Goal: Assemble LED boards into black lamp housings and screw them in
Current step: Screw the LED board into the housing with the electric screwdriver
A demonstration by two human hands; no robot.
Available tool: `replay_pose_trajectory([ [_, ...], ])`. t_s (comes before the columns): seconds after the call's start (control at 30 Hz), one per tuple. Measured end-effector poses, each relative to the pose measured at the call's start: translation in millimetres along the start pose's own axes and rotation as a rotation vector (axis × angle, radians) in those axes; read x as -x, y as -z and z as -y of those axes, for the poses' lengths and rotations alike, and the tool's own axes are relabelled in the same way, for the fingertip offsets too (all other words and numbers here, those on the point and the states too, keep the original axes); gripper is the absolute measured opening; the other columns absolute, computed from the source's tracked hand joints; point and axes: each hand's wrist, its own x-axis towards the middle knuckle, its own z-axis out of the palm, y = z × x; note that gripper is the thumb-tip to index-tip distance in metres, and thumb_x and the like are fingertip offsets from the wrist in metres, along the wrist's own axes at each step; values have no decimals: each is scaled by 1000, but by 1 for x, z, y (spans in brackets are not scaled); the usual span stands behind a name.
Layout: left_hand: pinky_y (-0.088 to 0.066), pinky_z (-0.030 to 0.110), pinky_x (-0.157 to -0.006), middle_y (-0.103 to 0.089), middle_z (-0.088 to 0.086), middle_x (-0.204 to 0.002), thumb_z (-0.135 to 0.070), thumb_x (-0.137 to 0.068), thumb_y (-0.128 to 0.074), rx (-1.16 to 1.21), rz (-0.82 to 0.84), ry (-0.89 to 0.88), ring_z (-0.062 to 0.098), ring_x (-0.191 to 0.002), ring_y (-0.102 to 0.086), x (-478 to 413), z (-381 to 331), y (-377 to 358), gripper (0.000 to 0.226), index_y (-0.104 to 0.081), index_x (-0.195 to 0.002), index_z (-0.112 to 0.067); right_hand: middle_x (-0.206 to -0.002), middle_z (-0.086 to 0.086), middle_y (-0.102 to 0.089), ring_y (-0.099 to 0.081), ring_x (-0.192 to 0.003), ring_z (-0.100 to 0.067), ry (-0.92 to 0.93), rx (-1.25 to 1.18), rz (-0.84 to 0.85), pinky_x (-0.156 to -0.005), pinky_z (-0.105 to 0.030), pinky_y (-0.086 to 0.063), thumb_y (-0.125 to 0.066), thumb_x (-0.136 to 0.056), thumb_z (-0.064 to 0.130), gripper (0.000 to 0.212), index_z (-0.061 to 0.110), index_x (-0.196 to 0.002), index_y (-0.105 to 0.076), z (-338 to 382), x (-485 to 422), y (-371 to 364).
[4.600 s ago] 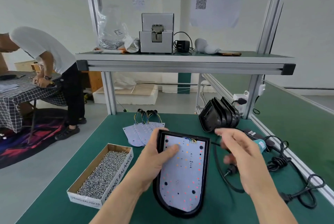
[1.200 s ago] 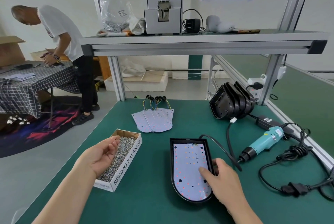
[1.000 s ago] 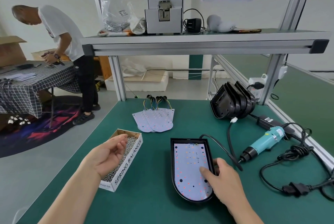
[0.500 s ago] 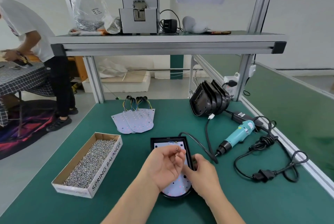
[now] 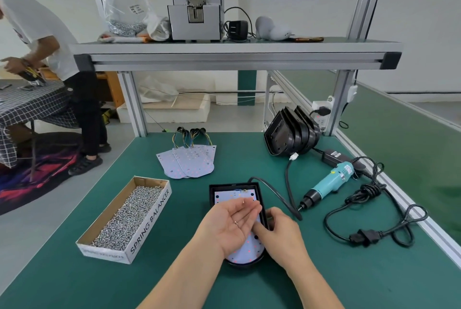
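**Board seated, screws in hand, none driven yet**

One LED board (image 5: 234, 196) lies inside its black lamp housing (image 5: 212, 197), flat on the tabletop (image 5: 324, 271) right in front of me. So the first half of this unit looks done. The fastening is what's left: I can't make out any screw in the board's holes, and the electric screwdriver (image 5: 329, 182) lies on its side to the right, apart from both hands.

My left hand (image 5: 230, 226) hovers palm-up over the board, its grip wide, with a couple of screws (image 5: 235, 222) loose on it. My right hand (image 5: 282, 236) sits against the housing's right edge, forefinger reaching toward that palm. I cannot tell whether its grip has a screw.

The housing's long axis runs straight away from me, with the rounded end nearest and the square, wired end far.

More spare LED boards (image 5: 189, 162) and a stack of housings (image 5: 291, 135) wait at the back. The box of screws (image 5: 152, 221) is on my left.
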Motion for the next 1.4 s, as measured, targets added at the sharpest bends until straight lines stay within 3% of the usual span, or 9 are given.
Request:
replay_pose_trajectory([
  [0.23, -62, 31, -57, -75, 18, -83, -1, -95, -59, -12, -65, -11, 27, -83, -69, -11, 5, 2, 17, -72, -92, 9, -91, -3, -76, -72, -77, -12, -26, -143, 462, -55, -22, -51, -69, -84, 45, 24, 29, -102, -70, 5, 42, 79],
  [0.37, -52, 22, -49, -65, 6, -66, -4, -90, -65, -117, -99, -12, 15, -67, -58, -14, 9, 1, 17, -79, -81, 1, -73, -7, -73, -63, -55, -12, -167, -324, 61, -41, -19, -35, -63, -97, 22, 24, 12, -78, -73, -14, 16, 137],
  [0.47, -56, 21, -49, -73, 14, -78, 4, -91, -62, -85, -84, -29, 21, -71, -70, -13, 10, 2, 11, -71, -97, 6, -86, -11, -73, -69, -56, -14, -323, -285, -263, -48, -25, -46, -62, -98, 23, 19, 4, -100, -63, -30, -38, 146],
  [0.67, -58, 23, -52, -75, 16, -81, 10, -95, -52, -106, -79, -55, 20, -65, -74, -11, 11, 3, 19, -70, -102, 6, -81, 3, -58, -69, -50, -20, -436, 206, -247, -69, -33, -58, -60, -89, 62, 88, 3, -144, -26, -31, -113, 118],
  [0.8, -50, 26, -65, -73, 13, -73, 10, -92, -56, -176, -85, -85, 17, -61, -70, -10, 17, -2, 19, -70, -100, 1, -90, -8, -65, -70, -75, -27, -528, 256, -254, -77, -39, -59, -74, -81, 38, 93, 0, -144, -17, -41, -133, 110],
  [0.97, -50, 26, -65, -73, 15, -74, 10, -92, -58, -195, -75, -136, 18, -61, -72, -10, 19, 0, 15, -60, -87, -4, -88, -11, -56, -52, -66, -20, -620, -385, -309, -52, -28, -44, -70, -75, 14, 43, 2, -113, -54, -49, -119, 121],
  [1.07, -53, 22, -56, -73, 13, -73, 10, -93, -57, -194, -64, -129, 16, -61, -72, -7, 18, 1, 14, -63, -87, -1, -78, -9, -51, -50, -54, -16, -536, -927, -256, -45, -21, -45, -60, -85, 3, 9, 7, -91, -54, -46, -90, 127],
  [1.23, -54, 18, -51, -73, 12, -73, 10, -93, -56, -217, -71, -132, 15, -60, -71, -3, 17, -1, 15, -68, -89, 2, -69, -2, -53, -48, -48, -9, -152, -1263, -255, -40, -16, -41, -64, -90, 21, 20, 8, -105, -61, -7, -23, 139],
  [1.4, -54, 17, -56, -72, 12, -76, 11, -92, -58, -253, -79, -153, 14, -61, -69, 3, 14, -1, 14, -70, -92, 4, -68, -1, -56, -48, -52, -10, 18, -1474, 1, -43, -18, -39, -64, -84, 31, 29, 12, -104, -72, 34, 20, 129],
])
